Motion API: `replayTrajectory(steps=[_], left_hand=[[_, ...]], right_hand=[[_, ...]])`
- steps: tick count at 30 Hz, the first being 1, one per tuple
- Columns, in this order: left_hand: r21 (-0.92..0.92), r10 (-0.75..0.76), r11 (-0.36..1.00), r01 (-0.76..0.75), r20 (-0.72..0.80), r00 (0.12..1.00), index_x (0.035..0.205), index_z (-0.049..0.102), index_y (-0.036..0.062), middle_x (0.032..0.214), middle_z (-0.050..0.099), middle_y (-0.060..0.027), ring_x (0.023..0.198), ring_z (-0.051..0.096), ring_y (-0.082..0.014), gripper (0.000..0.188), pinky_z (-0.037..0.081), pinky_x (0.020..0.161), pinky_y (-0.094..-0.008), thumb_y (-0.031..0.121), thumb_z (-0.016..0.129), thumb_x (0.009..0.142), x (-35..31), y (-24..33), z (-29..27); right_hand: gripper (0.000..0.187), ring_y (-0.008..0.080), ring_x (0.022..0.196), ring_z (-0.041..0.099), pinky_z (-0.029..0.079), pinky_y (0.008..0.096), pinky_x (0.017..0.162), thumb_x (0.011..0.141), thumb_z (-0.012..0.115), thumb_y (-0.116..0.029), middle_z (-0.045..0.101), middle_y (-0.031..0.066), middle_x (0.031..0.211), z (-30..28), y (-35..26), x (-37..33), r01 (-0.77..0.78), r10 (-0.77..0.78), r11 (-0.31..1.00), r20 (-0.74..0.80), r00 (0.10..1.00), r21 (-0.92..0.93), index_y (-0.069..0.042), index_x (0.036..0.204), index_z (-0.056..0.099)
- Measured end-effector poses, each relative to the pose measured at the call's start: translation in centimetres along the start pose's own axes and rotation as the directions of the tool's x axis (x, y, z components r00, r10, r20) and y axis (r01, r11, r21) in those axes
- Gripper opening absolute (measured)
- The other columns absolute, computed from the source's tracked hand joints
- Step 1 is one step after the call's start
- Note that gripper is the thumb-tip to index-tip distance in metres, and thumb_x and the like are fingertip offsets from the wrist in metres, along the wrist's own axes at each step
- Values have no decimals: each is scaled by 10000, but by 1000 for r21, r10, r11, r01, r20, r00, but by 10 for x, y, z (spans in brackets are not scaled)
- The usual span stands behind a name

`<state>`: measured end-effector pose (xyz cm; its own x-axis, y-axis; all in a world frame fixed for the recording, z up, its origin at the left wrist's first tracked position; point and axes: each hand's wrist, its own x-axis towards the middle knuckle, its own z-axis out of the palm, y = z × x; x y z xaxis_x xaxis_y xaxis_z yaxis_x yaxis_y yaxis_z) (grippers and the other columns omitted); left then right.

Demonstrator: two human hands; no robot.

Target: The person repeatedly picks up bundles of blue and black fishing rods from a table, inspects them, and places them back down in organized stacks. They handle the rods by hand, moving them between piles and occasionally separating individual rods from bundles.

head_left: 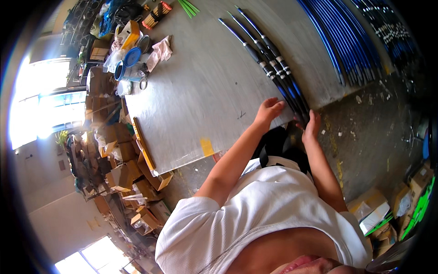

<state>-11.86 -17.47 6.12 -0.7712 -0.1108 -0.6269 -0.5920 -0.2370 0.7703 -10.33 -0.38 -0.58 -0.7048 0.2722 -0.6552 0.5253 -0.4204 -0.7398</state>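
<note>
Three blue-and-black fishing rods (277, 68) lie side by side on the grey metal table (191, 91), their handle ends toward me at the table's near edge. My right hand (311, 127) is closed around these handle ends, thumb on one side and fingers on the other. Just left of the handles, my left hand (270, 112) has its thumb and fingers apart and holds nothing. Its fingertips are close to the rods; whether they touch cannot be made out.
Many blue rod blanks (344, 43) lie in a row at the table's right, with dark rod parts (388, 32) beyond. Blue tubs (132, 57), a pink cloth (159, 50) and green sticks (188, 7) sit at the far left. Cardboard boxes (121, 176) are piled beside the table.
</note>
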Motion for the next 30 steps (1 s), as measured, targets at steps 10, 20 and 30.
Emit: replayTrajectory(steps=[10, 20, 30], left_hand=[[-579, 10, 774, 258, 419, 908, 1110, 547, 58, 1008, 600, -103, 938, 588, -240, 314, 480, 827, -395, 76, 637, 810, 71, 2, 11], [-486, -4, 861, 151, 290, 957, 1022, 582, 1, 930, 637, -79, 867, 631, -209, 305, 515, 799, -340, -53, 668, 735, 41, 39, -55], [-645, 181, 734, -213, -116, 977, 973, 562, 17, 888, 613, -46, 814, 593, -160, 244, 481, 725, -313, -9, 636, 742, 56, 11, -5]], right_hand=[[267, 150, 652, 616, 483, 266, 443, 916, 498, -268, 603, 55, 903, 40, -33, -24, 219, -113, 952, 416, 902, -216, -60, 1085, 489], [258, 94, 744, 583, 482, 243, 601, 930, 481, -296, 601, 17, 848, 64, -65, -2, 190, 203, 838, 616, 761, -511, -65, 1019, 553], [1018, 378, 1159, 459, 377, 408, 964, 628, 746, -342, 444, 268, 1266, 194, -90, 15, 702, 153, 268, 748, 646, -660, -19, 1392, 154]])
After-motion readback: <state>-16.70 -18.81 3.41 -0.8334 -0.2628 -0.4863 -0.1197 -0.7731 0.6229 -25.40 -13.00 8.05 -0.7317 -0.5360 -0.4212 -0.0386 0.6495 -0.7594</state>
